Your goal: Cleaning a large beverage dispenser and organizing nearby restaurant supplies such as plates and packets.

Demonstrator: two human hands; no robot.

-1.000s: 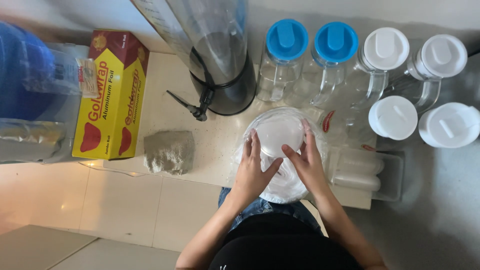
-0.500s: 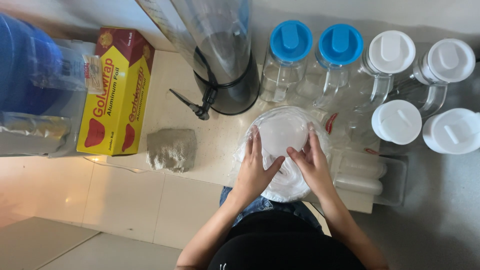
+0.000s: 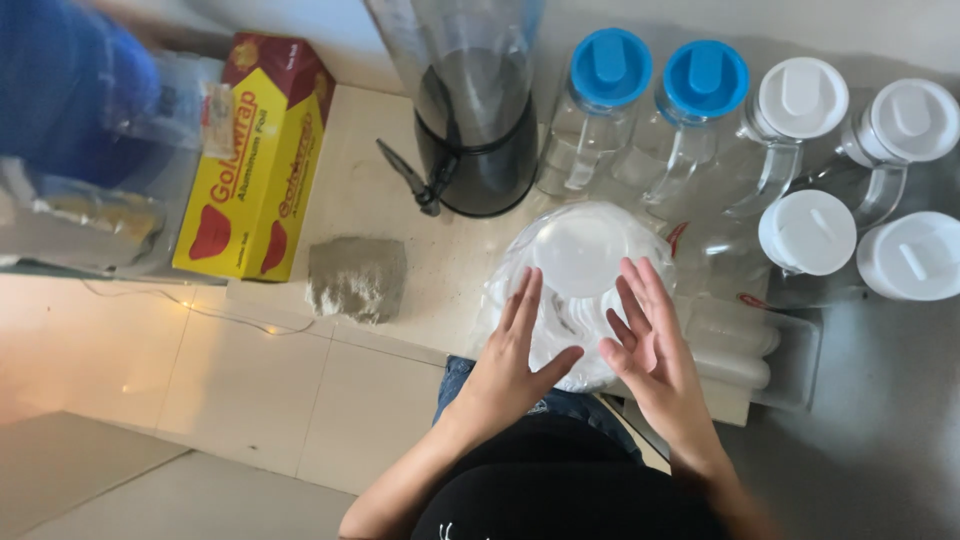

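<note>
A round white plate or bowl wrapped in clear plastic film (image 3: 578, 255) lies on the cream counter (image 3: 360, 200) near its front edge. My left hand (image 3: 512, 355) rests flat on the film at the plate's near left side, fingers together and pointing away. My right hand (image 3: 650, 335) hovers over the plate's near right side with fingers spread and palm turned inward; whether it touches the film I cannot tell. Neither hand grips anything.
A tall clear dispenser with a black base and tap (image 3: 470, 110) stands behind the plate. Two blue-lidded jugs (image 3: 610, 70) and several white-lidded jugs (image 3: 805, 230) crowd the right. A yellow-red foil box (image 3: 255, 160), a grey cloth (image 3: 355, 278), a clear tray (image 3: 790, 355) also sit here.
My right hand has lifted from the film and turned its palm inward, fingers spread. My left hand stays pressed on the plate's left side.
</note>
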